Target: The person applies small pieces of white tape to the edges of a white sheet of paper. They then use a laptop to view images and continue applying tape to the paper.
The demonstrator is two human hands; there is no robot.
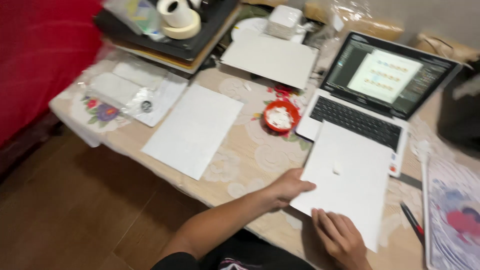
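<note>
A white sheet of card (350, 180) lies partly over the front of an open laptop (370, 100), with a small white piece (338, 168) on top of it. My left hand (286, 190) grips the sheet's left edge, thumb on top. Lying flat, my right hand (340, 237) presses on the sheet's near corner, fingers spread. A second white sheet (195, 129) rests to the left on the lace-covered table (250, 150). Beside the laptop sits a small red bowl (281, 116) with white bits in it.
Tape rolls (179, 17) sit on a stacked dark tray (185, 45) at the back left. A white board (272, 57) and a box (284, 21) lie behind. Clear plastic bags (127, 90) are at the left edge. A red pen (412, 222) and patterned sheet (457, 220) lie right.
</note>
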